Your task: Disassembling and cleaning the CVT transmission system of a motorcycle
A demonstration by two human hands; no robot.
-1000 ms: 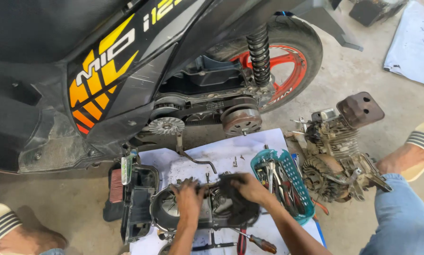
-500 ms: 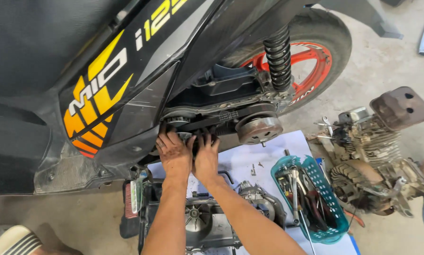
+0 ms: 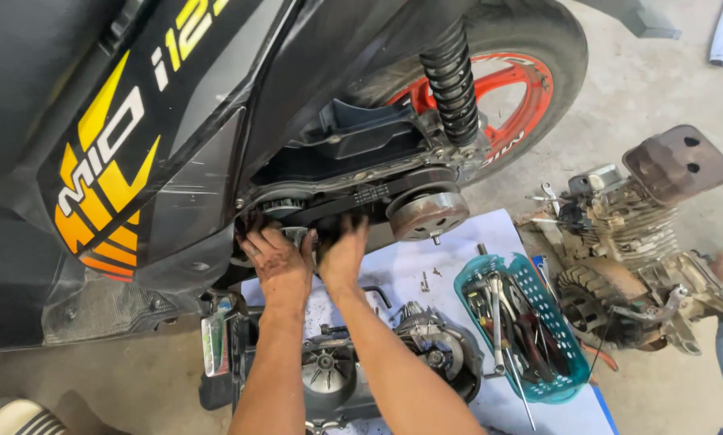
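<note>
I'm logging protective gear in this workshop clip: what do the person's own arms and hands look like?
Both forearms are bare, with no sleeves, gloves, watch or rings visible. The left hand and right hand are smeared with dark grease, heaviest on the fingers and knuckles.

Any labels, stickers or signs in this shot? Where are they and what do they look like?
Graphic decal: on the scooter's black side panel, left; yellow-to-orange angular stripes with white lettering.
Rim lettering: on the red rear wheel, small and white.
Small label: on the removed cover on the floor, below the left hand; upright rectangle, pale with green and red.
No screens or packages.
</note>
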